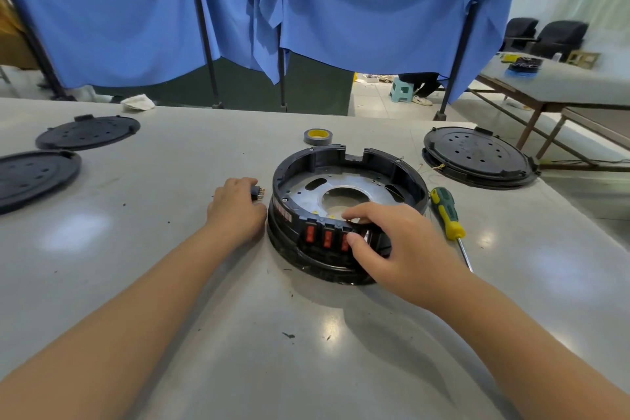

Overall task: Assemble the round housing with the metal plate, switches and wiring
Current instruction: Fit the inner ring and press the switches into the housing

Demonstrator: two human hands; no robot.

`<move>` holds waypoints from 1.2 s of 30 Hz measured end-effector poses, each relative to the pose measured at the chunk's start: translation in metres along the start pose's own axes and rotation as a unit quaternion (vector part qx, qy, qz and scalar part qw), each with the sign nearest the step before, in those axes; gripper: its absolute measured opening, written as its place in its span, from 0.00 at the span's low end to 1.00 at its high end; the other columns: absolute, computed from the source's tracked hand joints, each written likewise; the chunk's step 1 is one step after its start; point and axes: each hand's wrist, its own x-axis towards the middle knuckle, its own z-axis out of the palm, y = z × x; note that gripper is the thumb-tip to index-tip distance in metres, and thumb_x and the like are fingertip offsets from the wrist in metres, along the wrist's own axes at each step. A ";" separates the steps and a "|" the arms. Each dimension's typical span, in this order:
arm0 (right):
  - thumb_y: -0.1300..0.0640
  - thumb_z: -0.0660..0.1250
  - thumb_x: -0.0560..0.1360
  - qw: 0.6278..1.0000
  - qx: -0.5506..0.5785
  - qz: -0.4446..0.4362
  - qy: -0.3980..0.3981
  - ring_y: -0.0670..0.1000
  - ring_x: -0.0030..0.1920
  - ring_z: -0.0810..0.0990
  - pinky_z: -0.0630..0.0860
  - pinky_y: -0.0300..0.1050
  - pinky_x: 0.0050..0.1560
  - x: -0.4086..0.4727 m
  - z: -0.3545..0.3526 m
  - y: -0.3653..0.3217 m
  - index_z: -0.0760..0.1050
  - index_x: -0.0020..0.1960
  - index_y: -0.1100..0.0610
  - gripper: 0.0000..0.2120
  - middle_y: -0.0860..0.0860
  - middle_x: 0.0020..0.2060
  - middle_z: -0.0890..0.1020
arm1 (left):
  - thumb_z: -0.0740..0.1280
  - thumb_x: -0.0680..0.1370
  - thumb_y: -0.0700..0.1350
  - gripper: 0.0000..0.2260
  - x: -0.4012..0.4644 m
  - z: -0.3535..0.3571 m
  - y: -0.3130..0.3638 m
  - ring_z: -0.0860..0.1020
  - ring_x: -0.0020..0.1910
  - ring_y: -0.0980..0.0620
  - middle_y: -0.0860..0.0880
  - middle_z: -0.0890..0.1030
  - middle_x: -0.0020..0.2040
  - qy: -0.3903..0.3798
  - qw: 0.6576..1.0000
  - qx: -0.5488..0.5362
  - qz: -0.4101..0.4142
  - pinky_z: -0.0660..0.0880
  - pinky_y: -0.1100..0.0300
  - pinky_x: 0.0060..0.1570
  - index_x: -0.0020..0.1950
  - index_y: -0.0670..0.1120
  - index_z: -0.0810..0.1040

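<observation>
Middle of the desk: a round black plastic housing [347,211] sits here, open side up, its near wall turned toward the person.
Inside the housing: a flat grey metal plate [344,185] with a large round hole lies on the floor of it.
Near wall: three red rocker switches [326,237] sit side by side in their slots; the rightmost is partly covered by the thumb.
Right hand [399,245]: fingers curled over the near rim of the housing, thumb pressed against the outer wall by the rightmost switch, so it pinches the wall there.
Left hand [237,208]: resting on the desk just left of the housing, fingers curled narrowly round a small black switch with brass terminals [258,194], whose end pokes out beyond the fingers.
Right of the housing: a green and yellow handled screwdriver [446,213] lies on the desk, shaft pointing toward the near edge.
Behind the housing: a grey roll of tape with a yellow core [319,136] lies flat.
Far right edge: a round black perforated cover [479,155] rests near the corner.
Left edge: two more black round perforated discs [87,133] lie apart from the housing.
Beyond the far edge: blue cloth curtains [238,10] hang from dark poles.
</observation>
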 end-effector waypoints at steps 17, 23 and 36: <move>0.45 0.66 0.72 0.998 -0.056 0.005 0.040 0.46 0.49 0.74 0.64 0.43 0.64 0.002 -0.005 0.003 0.80 0.55 0.52 0.16 0.43 0.42 0.80 | 0.75 0.69 0.45 0.11 -0.004 -0.027 0.002 0.77 0.38 0.51 0.49 0.79 0.40 0.110 0.989 -0.102 -0.006 0.71 0.60 0.35 0.48 0.43 0.80; 0.44 0.63 0.73 0.999 0.004 0.036 0.037 0.45 0.50 0.74 0.68 0.46 0.61 0.004 -0.011 0.007 0.81 0.49 0.51 0.14 0.41 0.40 0.80 | 0.76 0.68 0.41 0.11 -0.041 -0.052 0.049 0.79 0.32 0.58 0.52 0.78 0.42 0.141 0.951 -0.258 0.092 0.79 0.61 0.39 0.47 0.50 0.79; 0.43 0.69 0.69 0.988 0.104 -0.009 0.112 0.43 0.49 0.74 0.70 0.37 0.51 0.005 -0.010 -0.002 0.77 0.44 0.47 0.09 0.37 0.39 0.77 | 0.71 0.69 0.30 0.17 -0.104 0.001 0.077 0.72 0.45 0.57 0.47 0.74 0.50 0.117 0.867 -0.126 0.468 0.70 0.70 0.44 0.57 0.39 0.78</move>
